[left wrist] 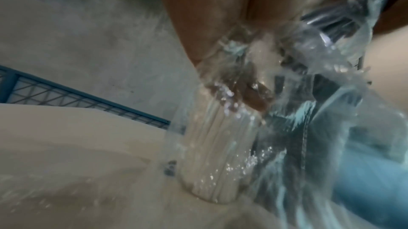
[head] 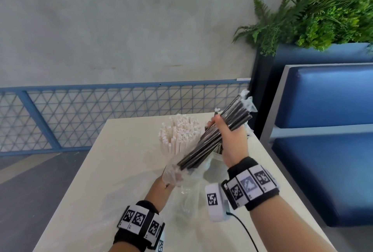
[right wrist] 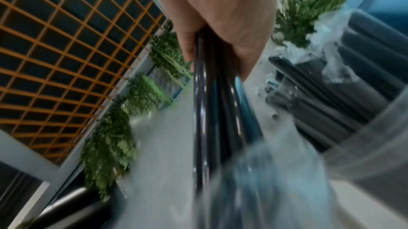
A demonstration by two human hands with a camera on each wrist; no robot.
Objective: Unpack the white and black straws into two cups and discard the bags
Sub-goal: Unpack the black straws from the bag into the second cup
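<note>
While the bundle hangs half out of its wrapper: the step in hand looks like stripping the bag off the black straws.
Right hand (head: 228, 132): fingers wrapped round the middle of the black straws (head: 218, 136), holding the bundle tilted, top end up and to the right.
Left hand (head: 171, 179): closed on the clear bag (head: 177, 173) at the bundle's lower end, crumpled plastic gathered in its fingers.
Black straws: in the air above the bench (head: 113, 171), lower ends inside the bag; a torn scrap of plastic clings to the upper ends too.
White straws (head: 177, 132): upright in a clear cup (left wrist: 212, 145) on the bench, just behind the bundle.
Second cup (right wrist: 371, 138): by the right wrist view, clear, with some black straws already in it.
Doing it well: keep the right-hand grip firm at mid-bundle so no straw slides out, pull the bag straight along the straws — not sideways — and stay clear of the white straws' cup, which looks easy to knock.
Loose plastic: more clear film lies on the bench under the hands.
Writing: no brand or label readable; only black-and-white square markers on the wristbands (head: 252, 185).
</note>
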